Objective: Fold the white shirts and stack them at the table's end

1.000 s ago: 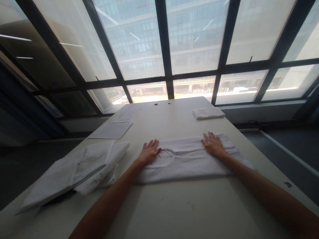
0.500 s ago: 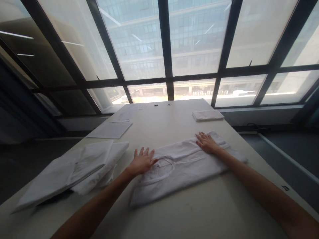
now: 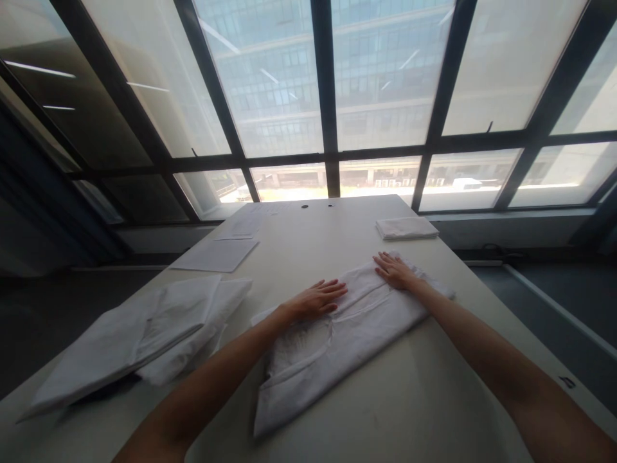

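A folded white garment (image 3: 357, 326) lies flat on the table in front of me, slanting up toward the right. It has a rounded neckline and thin strips or ties across its top; its exact kind I cannot tell. My left hand (image 3: 315, 299) rests flat on its upper middle, fingers stretched toward the right. Near the garment's far right end, my right hand (image 3: 393, 270) lies palm down with its fingers extended. Neither hand grips the cloth. Part of the neckline is hidden under my left hand and forearm.
On the left is a stack of folded white cloth (image 3: 130, 328) with something dark beneath. Paper sheets (image 3: 216, 254) lie beyond it. A smaller folded white cloth (image 3: 407, 227) sits at the table's far right. Windows stand behind the white table (image 3: 318, 238).
My left hand has slid right across the garment, from its left edge to its middle. The garment has turned: its left end is nearer me and its right end has shifted left.
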A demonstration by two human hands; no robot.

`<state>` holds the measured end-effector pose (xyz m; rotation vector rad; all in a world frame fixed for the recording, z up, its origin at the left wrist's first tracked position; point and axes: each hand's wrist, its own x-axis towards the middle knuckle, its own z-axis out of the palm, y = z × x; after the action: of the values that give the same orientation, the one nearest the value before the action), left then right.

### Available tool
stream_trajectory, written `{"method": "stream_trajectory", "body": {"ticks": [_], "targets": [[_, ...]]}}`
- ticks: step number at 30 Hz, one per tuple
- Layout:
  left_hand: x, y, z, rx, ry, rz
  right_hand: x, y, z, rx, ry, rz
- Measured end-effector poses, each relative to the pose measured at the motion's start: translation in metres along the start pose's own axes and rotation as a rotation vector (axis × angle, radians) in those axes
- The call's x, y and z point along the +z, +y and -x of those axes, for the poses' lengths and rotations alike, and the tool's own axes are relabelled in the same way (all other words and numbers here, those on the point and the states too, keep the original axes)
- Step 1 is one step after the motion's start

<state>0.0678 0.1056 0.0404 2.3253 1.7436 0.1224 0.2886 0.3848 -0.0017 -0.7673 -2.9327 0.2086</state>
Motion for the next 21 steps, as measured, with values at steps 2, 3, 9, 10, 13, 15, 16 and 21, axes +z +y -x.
{"method": "stream_trajectory", "body": {"ticks": [2, 3, 9, 10, 13, 15, 16, 21], "targets": [[0.003, -0.003, 0.001, 0.039, -0.006, 0.018, -0.005, -0.001, 0.006, 0.104, 0.058, 0.037], [0.004, -0.003, 0.002, 0.048, -0.005, 0.024, -0.007, -0.007, 0.010, 0.173, 0.106, 0.055], [0.006, -0.004, 0.001, 0.029, -0.028, 0.035, -0.003, -0.090, 0.082, 0.368, 0.212, 0.067], [0.007, -0.005, 0.001, 0.024, -0.032, 0.035, 0.001, -0.106, 0.100, 0.330, 0.193, 0.064], [0.010, -0.010, 0.002, 0.018, -0.031, 0.033, 0.012, -0.139, 0.150, 0.258, 0.148, 0.086], [0.011, -0.012, 0.003, 0.010, -0.018, 0.029, 0.016, -0.148, 0.168, 0.274, 0.102, 0.083], [0.012, -0.013, 0.005, 0.001, -0.013, 0.025, 0.017, -0.149, 0.172, 0.290, 0.074, 0.070], [0.015, -0.014, 0.019, -0.110, -0.001, -0.007, 0.018, -0.140, 0.152, 0.262, -0.015, -0.022]]}}
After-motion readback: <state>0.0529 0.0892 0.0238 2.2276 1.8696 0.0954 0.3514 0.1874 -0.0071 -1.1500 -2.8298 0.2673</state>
